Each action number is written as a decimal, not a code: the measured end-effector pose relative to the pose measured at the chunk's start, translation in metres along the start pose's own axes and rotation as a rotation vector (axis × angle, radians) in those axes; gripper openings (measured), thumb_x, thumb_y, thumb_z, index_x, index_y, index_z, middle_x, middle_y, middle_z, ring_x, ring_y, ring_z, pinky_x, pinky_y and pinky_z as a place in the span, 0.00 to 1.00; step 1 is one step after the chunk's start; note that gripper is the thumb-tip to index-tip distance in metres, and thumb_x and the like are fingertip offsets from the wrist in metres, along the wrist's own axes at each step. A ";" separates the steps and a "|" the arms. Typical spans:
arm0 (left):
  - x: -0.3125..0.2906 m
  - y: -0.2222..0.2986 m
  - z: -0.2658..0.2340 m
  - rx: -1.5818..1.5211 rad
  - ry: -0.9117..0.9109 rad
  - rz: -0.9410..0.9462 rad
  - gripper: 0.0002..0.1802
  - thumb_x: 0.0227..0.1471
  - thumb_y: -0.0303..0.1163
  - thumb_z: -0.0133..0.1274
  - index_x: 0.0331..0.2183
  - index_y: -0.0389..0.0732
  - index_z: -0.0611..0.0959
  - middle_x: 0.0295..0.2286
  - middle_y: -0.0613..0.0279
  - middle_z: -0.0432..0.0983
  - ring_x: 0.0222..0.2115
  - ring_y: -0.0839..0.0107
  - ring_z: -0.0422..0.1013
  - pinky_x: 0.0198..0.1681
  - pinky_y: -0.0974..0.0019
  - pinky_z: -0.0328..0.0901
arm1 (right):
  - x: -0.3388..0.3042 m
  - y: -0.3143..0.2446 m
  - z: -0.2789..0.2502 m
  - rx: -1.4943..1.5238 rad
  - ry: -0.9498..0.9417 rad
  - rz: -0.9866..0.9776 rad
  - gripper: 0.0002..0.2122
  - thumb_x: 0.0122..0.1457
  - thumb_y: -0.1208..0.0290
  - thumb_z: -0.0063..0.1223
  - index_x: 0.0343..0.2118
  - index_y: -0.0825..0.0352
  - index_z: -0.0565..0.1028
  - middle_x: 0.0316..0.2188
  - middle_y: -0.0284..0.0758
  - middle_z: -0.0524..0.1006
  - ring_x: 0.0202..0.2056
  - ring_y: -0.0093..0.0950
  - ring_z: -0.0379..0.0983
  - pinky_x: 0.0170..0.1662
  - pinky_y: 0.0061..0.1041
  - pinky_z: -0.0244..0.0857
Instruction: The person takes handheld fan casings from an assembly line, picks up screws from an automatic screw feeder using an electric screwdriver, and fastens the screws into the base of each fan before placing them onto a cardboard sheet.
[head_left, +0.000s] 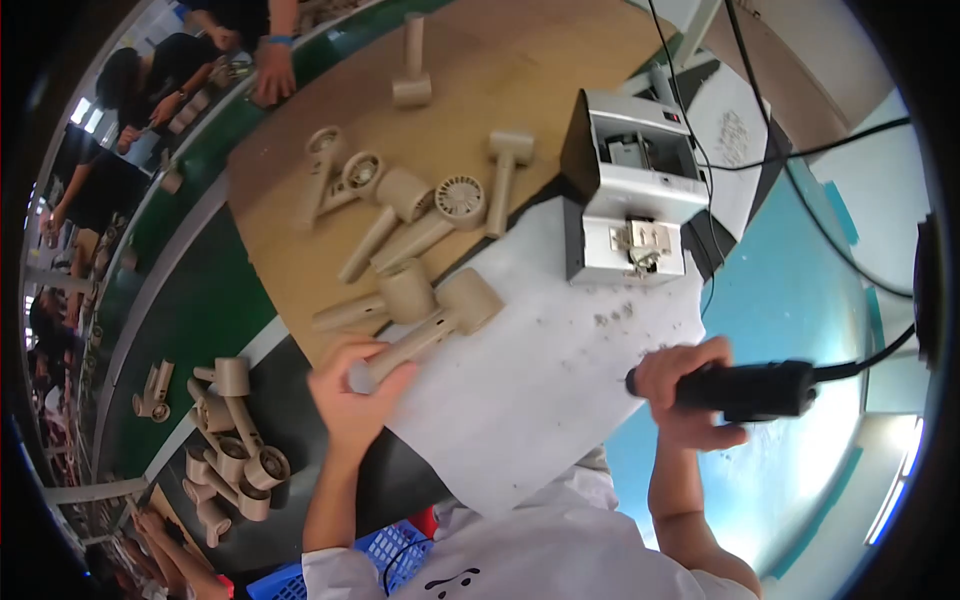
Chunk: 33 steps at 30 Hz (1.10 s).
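My left hand [352,392] pinches the handle end of a beige handheld fan [468,302], thumb on one side and fingers on the other. The fan's round head rests over the edge of a white sheet [540,370]. Right beside it lies another beige fan [407,290], its handle pointing left. Off to the right, my right hand [685,395] is closed around a black electric screwdriver [760,390] with a cable at its back end. The tool is held level, its narrow end pointing left, above the sheet's right edge.
Several beige fans, one with a round grille [460,202], lie on the brown board [520,70]. A silver-and-black machine [640,190] stands at the far right, with cables hanging over it. More fans [232,462] are heaped at left beside a green conveyor [190,290]. People work beyond.
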<state>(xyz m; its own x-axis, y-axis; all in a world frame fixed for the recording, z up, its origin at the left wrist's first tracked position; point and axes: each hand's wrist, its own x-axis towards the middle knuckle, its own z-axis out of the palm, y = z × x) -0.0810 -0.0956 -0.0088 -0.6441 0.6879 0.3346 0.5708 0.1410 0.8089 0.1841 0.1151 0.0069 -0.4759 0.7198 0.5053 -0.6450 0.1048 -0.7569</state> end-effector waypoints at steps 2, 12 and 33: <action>0.005 0.019 -0.005 -0.138 0.045 -0.012 0.18 0.34 0.28 0.71 0.30 0.34 0.82 0.33 0.55 0.76 0.36 0.65 0.72 0.41 0.67 0.66 | 0.022 -0.025 0.002 0.031 0.059 -0.001 0.37 0.48 0.25 0.43 0.35 0.64 0.61 0.13 0.28 0.64 0.14 0.22 0.59 0.20 0.22 0.53; 0.015 0.041 0.044 -0.352 -0.123 -0.018 0.22 0.57 0.45 0.55 0.40 0.35 0.74 0.25 0.64 0.72 0.25 0.77 0.67 0.30 0.72 0.63 | 0.114 -0.009 -0.013 0.035 0.117 -0.014 0.42 0.44 0.18 0.31 0.33 0.63 0.63 0.15 0.27 0.62 0.16 0.20 0.57 0.24 0.24 0.55; 0.034 0.056 0.065 -0.167 -0.272 0.177 0.16 0.56 0.38 0.54 0.36 0.33 0.75 0.25 0.61 0.73 0.22 0.72 0.69 0.26 0.73 0.62 | 0.128 0.026 -0.018 -0.255 -0.054 0.109 0.43 0.45 0.18 0.28 0.31 0.66 0.63 0.16 0.31 0.64 0.17 0.22 0.57 0.23 0.24 0.54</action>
<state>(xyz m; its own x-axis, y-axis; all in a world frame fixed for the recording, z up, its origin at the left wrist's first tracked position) -0.0378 -0.0177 0.0165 -0.3711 0.8585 0.3540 0.5561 -0.0998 0.8251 0.1172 0.2223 0.0439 -0.5697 0.6998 0.4309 -0.4202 0.2026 -0.8845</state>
